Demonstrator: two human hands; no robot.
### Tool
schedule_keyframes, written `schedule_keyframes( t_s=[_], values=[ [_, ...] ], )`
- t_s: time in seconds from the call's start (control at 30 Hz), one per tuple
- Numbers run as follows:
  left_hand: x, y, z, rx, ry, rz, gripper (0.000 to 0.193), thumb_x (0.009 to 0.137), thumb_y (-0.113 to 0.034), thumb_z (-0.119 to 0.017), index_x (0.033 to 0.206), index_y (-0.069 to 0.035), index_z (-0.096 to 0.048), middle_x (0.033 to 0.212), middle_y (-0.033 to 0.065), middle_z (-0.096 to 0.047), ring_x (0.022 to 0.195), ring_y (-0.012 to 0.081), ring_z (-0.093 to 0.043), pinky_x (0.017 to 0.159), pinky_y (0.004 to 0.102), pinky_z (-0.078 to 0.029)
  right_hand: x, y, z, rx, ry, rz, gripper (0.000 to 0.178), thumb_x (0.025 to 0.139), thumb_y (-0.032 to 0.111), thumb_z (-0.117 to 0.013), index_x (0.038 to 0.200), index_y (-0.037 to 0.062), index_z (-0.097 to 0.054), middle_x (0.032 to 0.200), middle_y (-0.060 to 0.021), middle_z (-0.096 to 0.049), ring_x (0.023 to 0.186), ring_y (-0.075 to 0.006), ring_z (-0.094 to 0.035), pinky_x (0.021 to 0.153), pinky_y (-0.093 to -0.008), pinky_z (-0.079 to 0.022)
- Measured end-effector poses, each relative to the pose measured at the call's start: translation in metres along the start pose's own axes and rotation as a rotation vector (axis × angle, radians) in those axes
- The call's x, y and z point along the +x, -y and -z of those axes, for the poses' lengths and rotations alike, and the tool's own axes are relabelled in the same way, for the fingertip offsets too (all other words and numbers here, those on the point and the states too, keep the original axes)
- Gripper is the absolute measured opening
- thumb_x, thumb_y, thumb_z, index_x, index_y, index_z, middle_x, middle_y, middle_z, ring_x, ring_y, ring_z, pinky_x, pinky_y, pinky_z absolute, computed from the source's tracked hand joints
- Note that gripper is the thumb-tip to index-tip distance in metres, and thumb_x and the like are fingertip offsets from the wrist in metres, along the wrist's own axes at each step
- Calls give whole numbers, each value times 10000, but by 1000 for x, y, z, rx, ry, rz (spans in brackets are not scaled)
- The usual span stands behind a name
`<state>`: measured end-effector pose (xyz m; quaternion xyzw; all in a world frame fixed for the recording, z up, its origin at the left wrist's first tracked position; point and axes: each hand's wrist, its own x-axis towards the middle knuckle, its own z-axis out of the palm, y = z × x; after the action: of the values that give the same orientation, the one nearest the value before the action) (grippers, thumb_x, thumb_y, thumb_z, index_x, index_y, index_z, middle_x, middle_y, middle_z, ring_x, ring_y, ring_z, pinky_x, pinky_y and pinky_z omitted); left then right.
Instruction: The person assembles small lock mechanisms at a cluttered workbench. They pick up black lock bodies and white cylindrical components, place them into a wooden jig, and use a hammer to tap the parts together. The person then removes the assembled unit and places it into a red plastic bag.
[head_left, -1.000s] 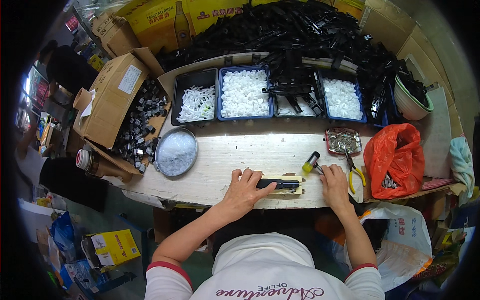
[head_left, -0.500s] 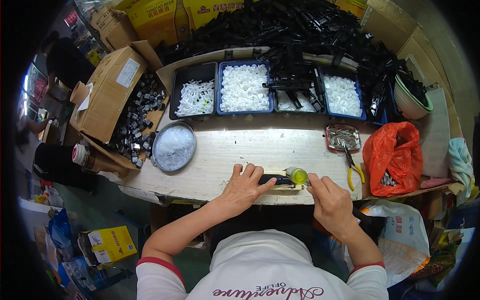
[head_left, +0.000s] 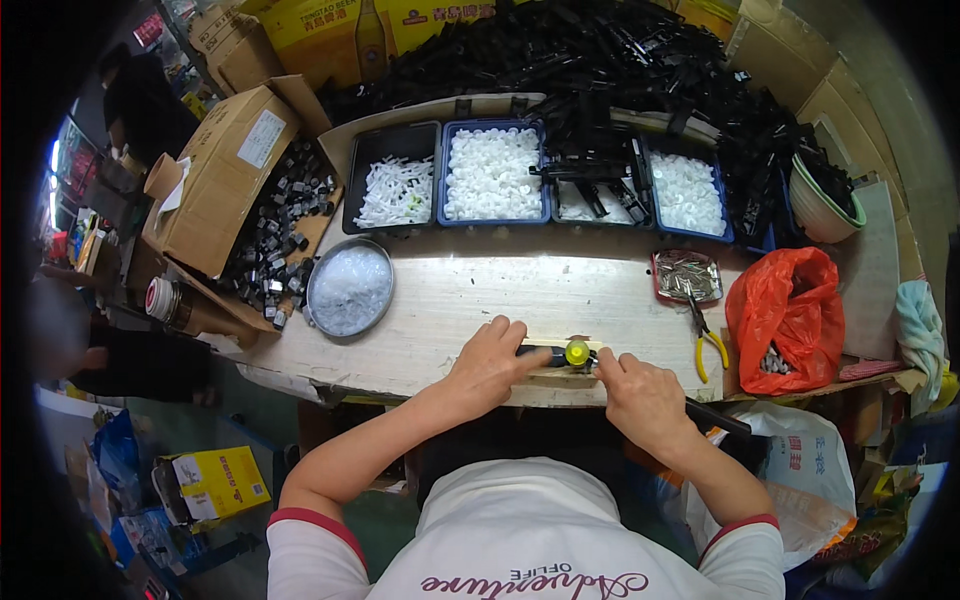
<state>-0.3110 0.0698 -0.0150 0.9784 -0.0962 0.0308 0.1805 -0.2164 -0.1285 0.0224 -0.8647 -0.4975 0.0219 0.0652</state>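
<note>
My right hand (head_left: 645, 405) is closed around a mallet, whose black handle (head_left: 718, 416) sticks out behind the fist toward the lower right. The mallet's round yellow-green head (head_left: 577, 352) is over a black plastic part (head_left: 545, 355) at the table's front edge. My left hand (head_left: 488, 368) holds this part from the left, thumb and fingertips against it, slightly blurred. Beneath the part lies a pale wooden block (head_left: 565, 372), mostly covered. The mallet head hides the part's right end.
A round tray (head_left: 350, 288) of clear pieces stands left, beside a carton (head_left: 215, 180) of black parts. Bins, including a blue bin (head_left: 492, 224), line the back below heaped black parts (head_left: 560, 60). Yellow-handled pliers (head_left: 711, 350), a pin tray (head_left: 686, 276) and a red bag (head_left: 785, 315) sit right.
The mallet head has shifted left over the black part, and my right hand moved left with it. My left hand has moved slightly. At far left, a person has come into view.
</note>
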Motion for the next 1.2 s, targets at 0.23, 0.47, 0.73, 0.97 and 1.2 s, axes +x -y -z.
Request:
schedule_keyframes(
  t_s=[0.23,0.47,0.73,0.97,1.2],
  values=[
    [0,3,-1,-256,-199,211,656,597,96,-603,1211,-48,-422,871,102,-526,806,272,-474,687,360,-426,13,15,17,289,-301,64,143,828,166,-515,919,57,-500,644,-112,-549,551,-263,-590,441,-363,-455],
    [-12,-4,-17,-321,-394,267,677,619,80,-607,1248,-17,-378,880,102,-520,834,268,-466,724,354,-382,43,17,2,180,-30,38,128,828,168,-505,859,43,-499,620,-122,-555,523,-294,-582,450,-373,-461],
    [-34,-14,-37,-256,-679,439,706,624,23,-648,1257,-12,-336,1138,152,-448,1040,300,-414,889,389,-290,57,37,6,186,-15,103,131,821,163,-507,862,38,-503,617,-151,-583,529,-322,-588,465,-410,-456],
    [-50,-10,-30,-296,-607,484,731,625,8,-656,1274,-13,-322,1155,152,-443,1045,297,-410,905,389,-281,62,39,-15,196,-11,89,137,824,177,-529,860,45,-521,607,-116,-562,484,-295,-567,431,-404,-437],
    [-23,-16,-23,-238,-492,301,630,647,-40,-670,1227,-42,-423,1054,100,-507,988,256,-428,833,371,-281,25,-8,-21,156,-332,-147,127,801,150,-558,885,54,-568,653,-87,-544,587,-261,-561,483,-377,-446]
  ],
)
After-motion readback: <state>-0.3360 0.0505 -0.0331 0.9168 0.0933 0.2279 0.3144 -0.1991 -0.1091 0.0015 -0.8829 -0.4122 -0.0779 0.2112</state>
